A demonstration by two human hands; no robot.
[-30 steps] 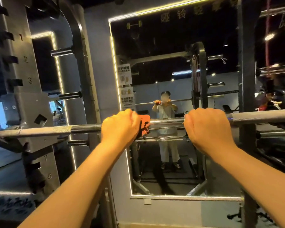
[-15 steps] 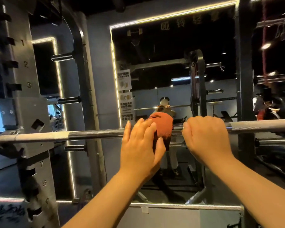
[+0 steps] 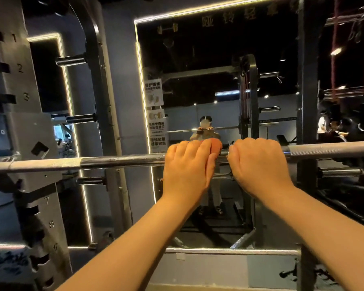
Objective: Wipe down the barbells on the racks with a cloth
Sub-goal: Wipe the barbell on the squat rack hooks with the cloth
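- Head view: I saw the barbell [image 3: 122,161] resting on the rack [image 3: 27,143], spanning 9 to 3 o'clock.
- The left hand [image 3: 187,166] wrapped the orange cloth [image 3: 216,145] round it, dead centre.
- Just at 3 o'clock, the right hand [image 3: 259,164] gripped bare steel.

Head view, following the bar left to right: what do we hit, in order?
Left rack post → bare barbell → left hand holding the cloth on the bar → right hand gripping the bar → right rack post.

Dim gym: grey wall [image 3: 122,85], large mirror [image 3: 219,59] with glowing light-strip border [image 3: 140,85].
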